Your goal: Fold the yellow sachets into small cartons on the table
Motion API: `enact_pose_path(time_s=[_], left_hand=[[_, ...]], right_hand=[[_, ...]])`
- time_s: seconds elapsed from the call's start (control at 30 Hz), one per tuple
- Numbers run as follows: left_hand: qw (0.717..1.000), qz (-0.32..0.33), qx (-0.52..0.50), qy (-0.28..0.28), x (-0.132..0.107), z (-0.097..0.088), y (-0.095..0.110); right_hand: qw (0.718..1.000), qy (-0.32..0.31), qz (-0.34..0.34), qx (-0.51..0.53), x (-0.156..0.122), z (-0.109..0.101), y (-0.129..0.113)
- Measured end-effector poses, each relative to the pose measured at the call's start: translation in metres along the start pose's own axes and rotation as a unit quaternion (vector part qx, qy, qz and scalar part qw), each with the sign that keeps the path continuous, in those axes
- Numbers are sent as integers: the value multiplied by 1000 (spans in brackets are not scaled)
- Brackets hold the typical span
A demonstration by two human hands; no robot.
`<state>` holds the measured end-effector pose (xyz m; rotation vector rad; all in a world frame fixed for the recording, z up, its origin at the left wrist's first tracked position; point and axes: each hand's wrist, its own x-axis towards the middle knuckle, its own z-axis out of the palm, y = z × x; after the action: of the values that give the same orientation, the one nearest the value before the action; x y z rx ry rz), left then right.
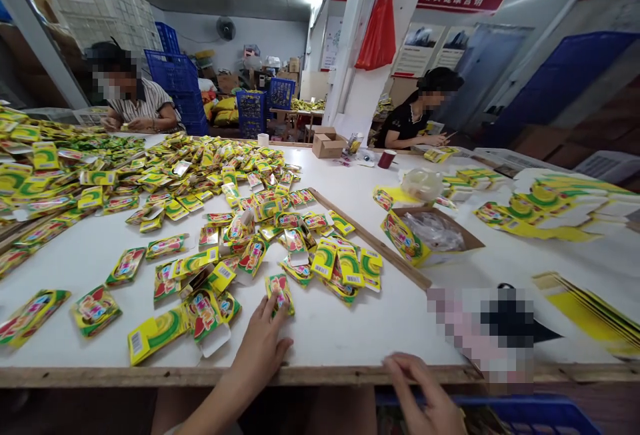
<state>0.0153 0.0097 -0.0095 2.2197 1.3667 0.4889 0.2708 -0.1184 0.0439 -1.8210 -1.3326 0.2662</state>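
Observation:
My left hand [264, 336] reaches over the table edge, fingers stretched out and thumb apart. Its fingertips rest on a small yellow-green printed box [281, 290] lying on the white tabletop. My right hand [425, 398] is lower right at the wooden front edge, above a blue crate [540, 416]. Its fingers are loosely bent, and no object shows in them. Left of my left hand lies an open-flapped small box [205, 318] among similar boxes. Several more, some with barcodes, form a loose cluster [347, 263] just beyond the touched box.
A large heap of small boxes [200, 162] covers the left and far table. A wooden strip [370, 238] crosses the tabletop. To its right are an open carton with plastic bags [435, 232], display cartons [550, 205] and flat cardboard [590, 312]. Two people sit across the table.

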Motion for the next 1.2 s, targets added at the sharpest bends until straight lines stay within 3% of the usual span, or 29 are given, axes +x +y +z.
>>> enact_pose_path(time_s=[0.1,0.2,0.33,0.47,0.63,0.7,0.9,1.0,1.1,1.2], left_hand=[[996,31,-81,12,-18,-7,0],[986,11,-155,65,-16,-11,-4],[976,-25,-193,95,1,-4,-14],[951,-31,-295,91,7,1,-13],[882,-23,-469,41,1,-8,2],[870,-12,-493,30,-3,-12,6],[880,-1,-475,5,-10,-23,0],[893,-1,-449,-2,-9,-26,-7],[913,14,-405,40,-8,-28,-13],[924,38,-370,92,-8,-26,-14]], right_hand=[[994,-55,2,94,10,61,-24],[985,-88,28,148,22,115,-37],[970,-89,66,215,33,154,-37],[959,-101,68,256,36,155,-34],[934,-117,72,329,31,142,-40],[927,-121,66,350,28,139,-43],[926,-180,20,332,32,133,-53],[933,-170,-18,317,36,134,-60],[936,-152,-34,315,36,142,-64],[935,-117,-6,336,31,150,-63]])
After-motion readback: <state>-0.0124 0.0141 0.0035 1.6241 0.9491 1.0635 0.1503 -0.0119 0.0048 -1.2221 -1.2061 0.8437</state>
